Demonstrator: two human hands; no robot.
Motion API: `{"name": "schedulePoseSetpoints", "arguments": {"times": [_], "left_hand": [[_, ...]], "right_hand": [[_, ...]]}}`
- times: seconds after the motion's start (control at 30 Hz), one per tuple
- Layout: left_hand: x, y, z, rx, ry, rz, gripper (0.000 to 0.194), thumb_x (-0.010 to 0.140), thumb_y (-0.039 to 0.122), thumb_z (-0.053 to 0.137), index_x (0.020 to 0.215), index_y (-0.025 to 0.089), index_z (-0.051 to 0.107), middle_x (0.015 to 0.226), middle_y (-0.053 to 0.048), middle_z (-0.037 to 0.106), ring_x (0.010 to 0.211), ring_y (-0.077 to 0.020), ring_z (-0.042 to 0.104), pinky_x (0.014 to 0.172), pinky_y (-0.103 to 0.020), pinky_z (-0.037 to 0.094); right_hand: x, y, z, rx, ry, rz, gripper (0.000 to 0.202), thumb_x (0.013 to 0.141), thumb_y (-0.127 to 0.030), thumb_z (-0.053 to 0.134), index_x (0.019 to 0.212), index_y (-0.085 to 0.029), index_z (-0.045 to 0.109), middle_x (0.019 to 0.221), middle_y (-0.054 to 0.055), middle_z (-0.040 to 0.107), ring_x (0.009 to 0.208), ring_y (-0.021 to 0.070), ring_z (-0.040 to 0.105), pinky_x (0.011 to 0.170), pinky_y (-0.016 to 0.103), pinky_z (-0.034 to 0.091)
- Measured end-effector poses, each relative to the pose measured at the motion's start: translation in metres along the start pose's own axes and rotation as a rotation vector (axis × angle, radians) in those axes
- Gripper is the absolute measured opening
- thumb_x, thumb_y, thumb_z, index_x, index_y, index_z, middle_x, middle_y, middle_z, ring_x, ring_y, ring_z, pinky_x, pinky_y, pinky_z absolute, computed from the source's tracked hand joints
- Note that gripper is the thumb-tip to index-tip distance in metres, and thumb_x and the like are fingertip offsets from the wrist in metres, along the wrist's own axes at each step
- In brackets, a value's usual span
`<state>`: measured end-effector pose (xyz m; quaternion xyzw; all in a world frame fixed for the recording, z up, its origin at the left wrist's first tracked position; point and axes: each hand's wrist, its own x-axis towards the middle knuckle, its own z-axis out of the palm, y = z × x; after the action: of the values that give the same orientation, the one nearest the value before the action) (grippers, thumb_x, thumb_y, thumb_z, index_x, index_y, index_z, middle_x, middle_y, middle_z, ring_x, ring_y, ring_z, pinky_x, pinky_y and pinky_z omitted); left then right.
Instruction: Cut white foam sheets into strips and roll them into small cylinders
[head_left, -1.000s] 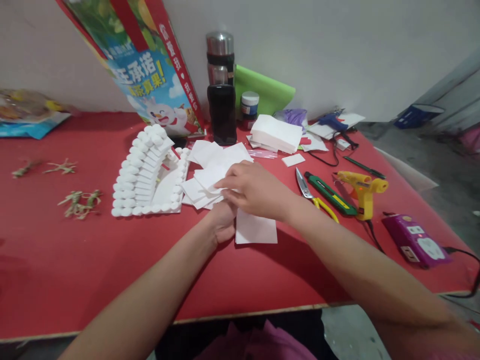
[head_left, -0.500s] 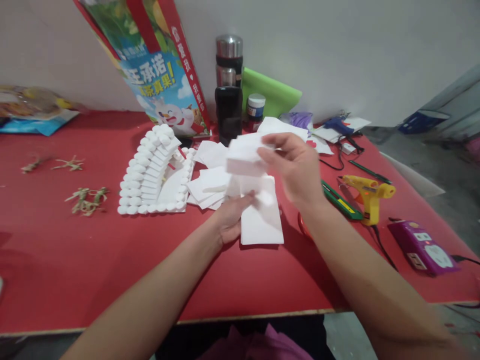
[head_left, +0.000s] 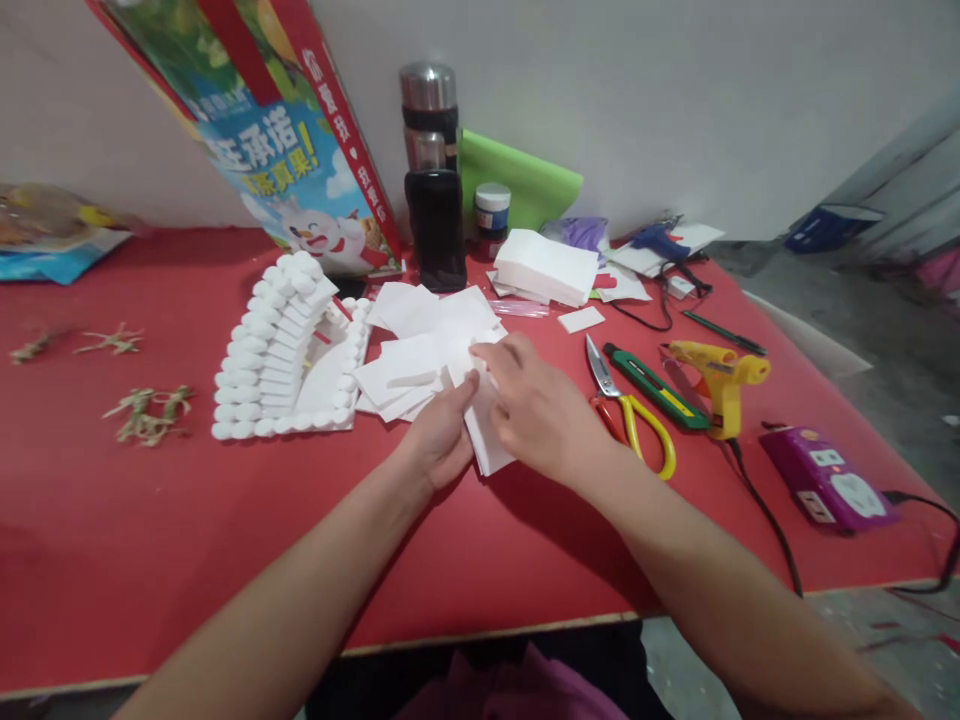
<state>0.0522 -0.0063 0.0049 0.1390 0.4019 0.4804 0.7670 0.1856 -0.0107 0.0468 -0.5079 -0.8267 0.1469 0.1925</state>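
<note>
My left hand (head_left: 444, 435) is closed around the left side of a small stack of white paper sheets (head_left: 487, 445), holding it tilted above the red table. My right hand (head_left: 544, 405) is closed at the upper right of the same stack, its index finger bent over the top and its other fingers curled. It hides much of the stack. Loose white sheets (head_left: 401, 365) lie spread just behind my left hand. To the right of my right hand are scissors (head_left: 631, 415) with red and yellow handles and a green utility knife (head_left: 656, 385).
A white arched model (head_left: 285, 350) with rounded edging stands left. Behind are a printed bag (head_left: 300, 150), a black flask (head_left: 435, 220) and a thick white paper stack (head_left: 547, 265). A yellow glue gun (head_left: 720, 375) and purple power strip (head_left: 829, 475), both corded, lie right. Straw figures (head_left: 154, 410) lie left.
My right hand has come down and left from above the stack, where it held a white bundle, onto the sheets in my left hand. The scissors have come into view. The view has shifted slightly.
</note>
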Motion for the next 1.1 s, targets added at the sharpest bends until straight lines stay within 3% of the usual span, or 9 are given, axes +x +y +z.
{"name": "schedulePoseSetpoints", "arguments": {"times": [0.07, 0.13, 0.27, 0.4, 0.5, 0.6, 0.8, 1.03, 1.1], "left_hand": [[0.000, 0.003, 0.000, -0.009, 0.010, -0.056, 0.021, 0.100, 0.011, 0.053, 0.108, 0.008, 0.072, 0.087, -0.010, 0.080, 0.084, -0.0215, 0.079, 0.089, -0.033, 0.063], [0.000, 0.007, 0.000, -0.011, -0.016, -0.138, 0.024, 0.100, 0.013, 0.051, 0.110, 0.006, 0.072, 0.081, -0.011, 0.078, 0.080, -0.0234, 0.079, 0.084, -0.034, 0.064], [0.001, 0.010, -0.001, -0.052, -0.101, -0.180, 0.031, 0.100, 0.014, 0.048, 0.118, 0.003, 0.072, 0.101, -0.017, 0.080, 0.095, -0.0273, 0.078, 0.095, -0.040, 0.061], [0.002, 0.006, -0.006, -0.020, -0.199, -0.215, 0.031, 0.098, 0.014, 0.052, 0.121, 0.005, 0.072, 0.120, -0.019, 0.077, 0.110, -0.0310, 0.075, 0.107, -0.047, 0.054], [0.002, 0.002, -0.010, 0.046, -0.278, -0.264, 0.031, 0.098, 0.018, 0.055, 0.120, 0.006, 0.072, 0.123, -0.020, 0.076, 0.115, -0.0342, 0.073, 0.109, -0.050, 0.052], [0.002, 0.001, -0.012, 0.076, -0.281, -0.313, 0.030, 0.098, 0.020, 0.055, 0.119, 0.006, 0.073, 0.119, -0.020, 0.078, 0.117, -0.0332, 0.073, 0.110, -0.047, 0.051], [0.004, 0.001, -0.011, 0.037, -0.289, -0.338, 0.035, 0.102, 0.024, 0.053, 0.126, 0.006, 0.070, 0.120, -0.020, 0.078, 0.118, -0.0330, 0.073, 0.110, -0.046, 0.051], [0.001, 0.005, -0.007, -0.070, -0.332, -0.308, 0.071, 0.103, 0.066, 0.039, 0.137, 0.009, 0.065, 0.125, -0.020, 0.076, 0.123, -0.0336, 0.070, 0.113, -0.048, 0.048], [-0.002, 0.005, -0.005, -0.062, -0.354, -0.305, 0.073, 0.103, 0.067, 0.039, 0.138, 0.008, 0.063, 0.123, -0.022, 0.076, 0.119, -0.0339, 0.072, 0.111, -0.049, 0.049]], "right_hand": [[-0.002, -0.006, 0.001, 0.094, -0.060, -0.030, 0.067, 0.087, -0.016, 0.061, 0.152, -0.013, 0.046, 0.134, 0.020, 0.059, 0.095, 0.0284, 0.066, 0.073, 0.040, 0.055], [-0.004, -0.003, -0.002, 0.253, -0.014, -0.024, 0.072, 0.088, -0.028, 0.069, 0.155, -0.017, 0.044, 0.128, 0.016, 0.064, 0.083, 0.0229, 0.065, 0.069, 0.037, 0.054], [0.002, 0.024, -0.014, 0.500, 0.258, 0.110, 0.046, 0.090, -0.032, 0.068, 0.134, -0.022, 0.063, 0.099, 0.003, 0.072, 0.059, 0.0122, 0.056, 0.061, 0.031, 0.049], [0.013, 0.059, -0.014, 0.584, 0.423, 0.140, 0.034, 0.083, -0.024, 0.072, 0.117, -0.021, 0.071, 0.098, 0.003, 0.074, 0.075, 0.0164, 0.065, 0.072, 0.034, 0.052], [0.018, 0.075, -0.010, 0.685, 0.381, 0.131, 0.032, 0.082, -0.028, 0.075, 0.114, -0.021, 0.074, 0.101, 0.005, 0.075, 0.087, 0.0191, 0.068, 0.080, 0.037, 0.053], [0.020, 0.078, -0.005, 0.731, 0.327, 0.128, 0.028, 0.085, -0.034, 0.075, 0.111, -0.021, 0.076, 0.101, 0.004, 0.076, 0.091, 0.0199, 0.068, 0.083, 0.037, 0.053], [0.019, 0.070, -0.003, 0.632, 0.381, 0.202, 0.016, 0.080, -0.027, 0.076, 0.094, -0.020, 0.080, 0.080, 0.000, 0.070, 0.072, 0.0159, 0.059, 0.070, 0.033, 0.047], [0.019, 0.070, 0.002, 0.601, 0.386, 0.225, 0.015, 0.080, -0.022, 0.071, 0.092, -0.019, 0.079, 0.077, 0.000, 0.069, 0.069, 0.0147, 0.058, 0.067, 0.032, 0.044], [0.019, 0.071, 0.004, 0.588, 0.374, 0.232, 0.016, 0.081, -0.022, 0.070, 0.093, -0.019, 0.079, 0.077, 0.000, 0.070, 0.068, 0.0147, 0.058, 0.066, 0.032, 0.045]]}}
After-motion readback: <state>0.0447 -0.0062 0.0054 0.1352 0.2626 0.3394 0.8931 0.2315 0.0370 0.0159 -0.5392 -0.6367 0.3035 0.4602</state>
